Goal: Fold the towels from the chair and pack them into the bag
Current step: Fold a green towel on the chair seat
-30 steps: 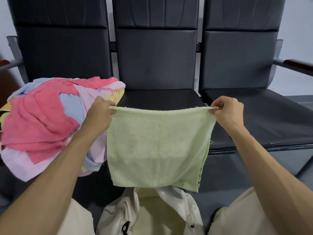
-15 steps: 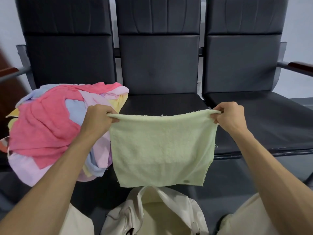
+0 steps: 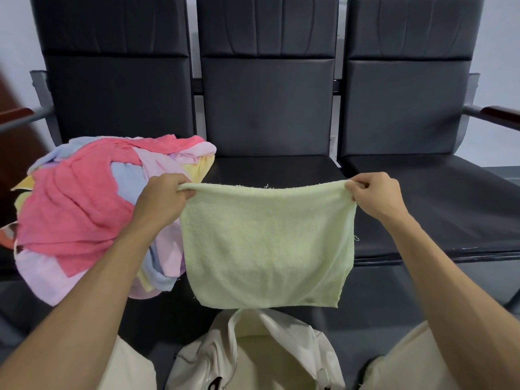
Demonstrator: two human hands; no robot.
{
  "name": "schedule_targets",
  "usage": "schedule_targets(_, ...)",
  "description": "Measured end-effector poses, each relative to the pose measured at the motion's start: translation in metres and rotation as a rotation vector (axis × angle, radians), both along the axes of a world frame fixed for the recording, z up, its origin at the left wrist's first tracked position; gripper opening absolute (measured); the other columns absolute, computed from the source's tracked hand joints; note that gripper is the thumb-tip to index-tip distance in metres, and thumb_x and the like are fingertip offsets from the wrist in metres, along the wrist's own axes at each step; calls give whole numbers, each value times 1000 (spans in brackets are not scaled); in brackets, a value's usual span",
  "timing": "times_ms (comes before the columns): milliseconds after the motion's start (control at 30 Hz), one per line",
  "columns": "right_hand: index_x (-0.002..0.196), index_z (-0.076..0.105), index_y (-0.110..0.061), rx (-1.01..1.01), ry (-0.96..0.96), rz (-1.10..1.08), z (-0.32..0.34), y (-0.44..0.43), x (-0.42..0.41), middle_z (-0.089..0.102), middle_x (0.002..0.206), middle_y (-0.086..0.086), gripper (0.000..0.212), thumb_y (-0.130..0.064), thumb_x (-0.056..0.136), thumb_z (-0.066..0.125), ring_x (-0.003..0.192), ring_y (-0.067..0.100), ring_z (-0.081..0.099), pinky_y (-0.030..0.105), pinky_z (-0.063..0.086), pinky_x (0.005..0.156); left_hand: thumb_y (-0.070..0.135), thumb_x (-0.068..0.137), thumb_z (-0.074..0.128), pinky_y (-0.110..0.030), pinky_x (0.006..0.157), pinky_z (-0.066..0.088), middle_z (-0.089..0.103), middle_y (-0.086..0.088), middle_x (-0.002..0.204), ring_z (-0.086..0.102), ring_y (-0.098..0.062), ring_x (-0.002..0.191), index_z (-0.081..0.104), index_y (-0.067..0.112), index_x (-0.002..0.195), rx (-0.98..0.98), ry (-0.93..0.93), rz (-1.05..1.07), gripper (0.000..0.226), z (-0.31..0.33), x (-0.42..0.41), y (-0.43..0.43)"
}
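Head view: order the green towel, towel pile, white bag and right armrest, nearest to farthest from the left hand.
1. green towel, gripped by the left hand
2. towel pile, just left
3. white bag, below centre
4. right armrest, far right

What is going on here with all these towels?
A person holds a pale green terry towel spread out by its top corners, the left hand and the right hand each pinching one. It hangs above an open cream fabric bag. A heap of pink, blue and yellow towels lies on the leftmost black chair.
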State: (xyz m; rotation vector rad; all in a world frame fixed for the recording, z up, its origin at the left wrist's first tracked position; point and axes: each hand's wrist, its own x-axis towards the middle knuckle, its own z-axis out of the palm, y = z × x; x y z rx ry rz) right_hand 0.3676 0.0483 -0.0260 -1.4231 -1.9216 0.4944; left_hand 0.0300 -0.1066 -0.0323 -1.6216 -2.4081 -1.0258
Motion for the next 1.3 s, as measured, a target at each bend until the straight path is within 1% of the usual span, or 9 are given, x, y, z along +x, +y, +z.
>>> schedule_targets(133,94,76,-16,29,-179,-80,-1,-1,2,67,76,3,12,-18,89,65,79,25,60,32,51,69,7,86,67,-43,68,52,65,-8,69,58,-30,73,72,10,77,19,37,29,11,-1,-1,0)
schedule_targets(233,93,76,-21,72,-196,-148,3,-4,0,70,85,8,11,-22,86,68,88,31,61,36,50,73,-2,80,71,-35,65,48,69,-9,70,58,-25,69,77,7,81,140,53,15,11,2,2,0)
schedule_targets(467,115,61,-8,221,-137,-189,6,-5,-5,65,97,18,38,-33,105,33,90,38,55,41,43,74,7,81,73,-34,67,49,72,-11,78,62,-27,71,78,8,93,395,3,51,13,7,3,0)
schedule_targets(633,102,59,-9,129,76,-120,11,-10,-9,64,68,14,29,-21,105,33,48,19,59,40,56,59,18,84,73,-45,70,55,71,-5,75,62,-30,73,78,17,94,311,-31,117,12,5,6,0)
schedule_targets(767,100,56,-10,-18,179,-76,14,-9,-9,67,58,16,27,-18,105,31,41,24,64,29,55,53,7,88,67,-35,62,59,66,-5,67,66,-24,49,71,15,82,236,-281,51,11,4,11,2)
schedule_targets(967,98,55,0,-34,157,-51,9,13,-19,70,77,13,35,-23,104,30,74,29,71,40,56,78,5,88,59,-37,86,56,69,-10,97,70,-23,87,63,8,92,274,-802,-5,6,-10,7,24)
schedule_targets(1033,94,50,-5,157,191,-32,9,16,-27,68,94,8,31,-26,105,30,81,26,67,42,52,73,12,88,58,-33,88,53,65,3,93,63,-15,89,61,17,90,348,-777,-11,7,-11,9,32)
schedule_targets(1133,92,41,-12,276,235,76,11,14,-35,58,113,-8,23,-24,107,29,64,12,50,33,38,63,11,94,49,-25,74,44,57,17,92,53,-8,80,55,19,100,369,-715,-79,11,-10,15,37)
schedule_targets(1300,82,46,-20,-150,-187,206,-15,16,-21,61,85,3,25,-25,104,35,75,15,67,27,38,49,17,90,50,-38,84,53,65,-1,94,66,-20,86,55,20,95,14,-531,-54,8,-31,7,32)
